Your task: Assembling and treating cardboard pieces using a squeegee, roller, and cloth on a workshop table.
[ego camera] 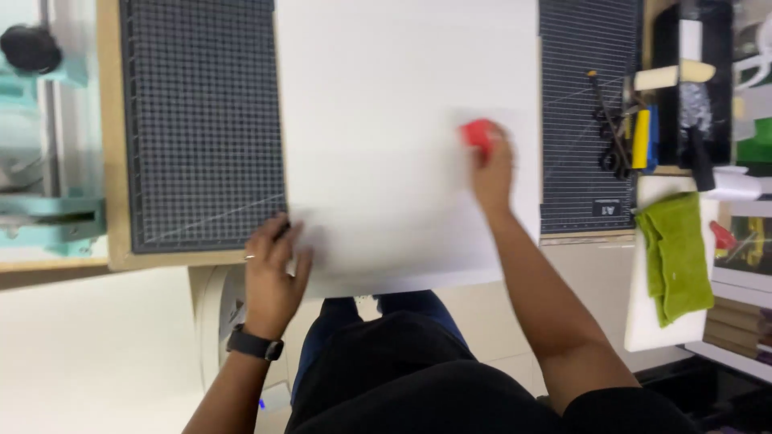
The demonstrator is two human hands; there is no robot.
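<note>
Dark clothing and blue trousers of the seated person are filling the near foreground, below the table's near edge. Just beyond, the left hand (272,269) is lying flat with fingers spread, pressing the near left corner of a large white sheet (402,104) that is covering the middle of the gridded cutting mat (201,120). The right hand (492,169) is reaching farther across, fingers curled around a small red tool (478,133) blurred against the sheet's right side, its shape unclear. Scissors (609,133) and a green cloth (675,253) are lying toward the right edge.
</note>
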